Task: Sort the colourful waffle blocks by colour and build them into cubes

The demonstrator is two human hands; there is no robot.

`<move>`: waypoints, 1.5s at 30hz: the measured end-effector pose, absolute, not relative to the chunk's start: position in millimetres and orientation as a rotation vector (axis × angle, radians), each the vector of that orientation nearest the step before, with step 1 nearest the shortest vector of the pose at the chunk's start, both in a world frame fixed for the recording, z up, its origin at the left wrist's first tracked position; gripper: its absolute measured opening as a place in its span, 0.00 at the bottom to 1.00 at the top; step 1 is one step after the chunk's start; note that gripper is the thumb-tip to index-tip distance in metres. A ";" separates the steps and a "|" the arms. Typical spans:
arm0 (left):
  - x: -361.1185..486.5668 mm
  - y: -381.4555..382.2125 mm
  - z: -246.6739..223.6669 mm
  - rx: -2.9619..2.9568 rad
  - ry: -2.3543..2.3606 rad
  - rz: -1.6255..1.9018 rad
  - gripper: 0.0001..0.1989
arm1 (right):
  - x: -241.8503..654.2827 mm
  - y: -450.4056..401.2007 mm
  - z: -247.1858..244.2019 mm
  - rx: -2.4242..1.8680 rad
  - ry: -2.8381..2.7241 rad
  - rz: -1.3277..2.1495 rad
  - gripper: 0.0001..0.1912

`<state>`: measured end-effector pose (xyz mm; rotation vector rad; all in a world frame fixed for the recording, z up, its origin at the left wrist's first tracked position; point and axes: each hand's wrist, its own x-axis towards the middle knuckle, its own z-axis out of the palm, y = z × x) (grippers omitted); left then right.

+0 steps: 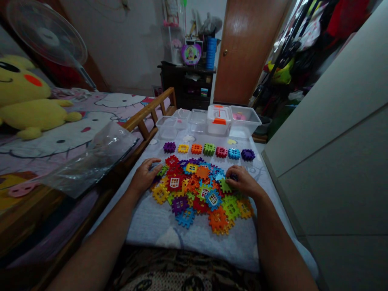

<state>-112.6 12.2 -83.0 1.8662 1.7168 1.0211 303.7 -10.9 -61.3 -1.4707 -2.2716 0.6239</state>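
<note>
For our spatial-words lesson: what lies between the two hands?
The head view shows a heap of interlocking plastic blocks between the left hand and right hand.

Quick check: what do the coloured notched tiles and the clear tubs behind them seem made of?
The coloured tiles look like moulded hard plastic: glossy, bright solid colours, crisp notched edges. The clear tubs look like thin see-through plastic; exact type unclear.

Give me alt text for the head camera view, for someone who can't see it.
The left hand and right hand rest on a heap of colourful interlocking plastic blocks on a grey blanket. Seven more blocks lie in a row beyond, before clear plastic boxes.
</note>
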 end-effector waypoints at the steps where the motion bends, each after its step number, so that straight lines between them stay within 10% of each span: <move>1: -112.5 11.9 -83.8 1.846 1.719 1.024 0.25 | 303.6 -10.6 -61.6 -1.477 -2.265 0.621 0.02; 11: -111.4 5.6 -72.4 1.855 1.749 1.123 0.22 | 300.9 -21.4 -55.9 -1.478 -2.345 0.574 0.16; 27: -107.6 2.6 -72.3 1.716 1.675 1.191 0.18 | 301.2 -14.4 -50.1 -1.434 -1.864 1.004 0.13; 45: -106.9 -3.7 -79.3 1.966 1.646 0.913 0.20 | 295.9 -10.4 -63.5 -1.535 -1.790 0.699 0.13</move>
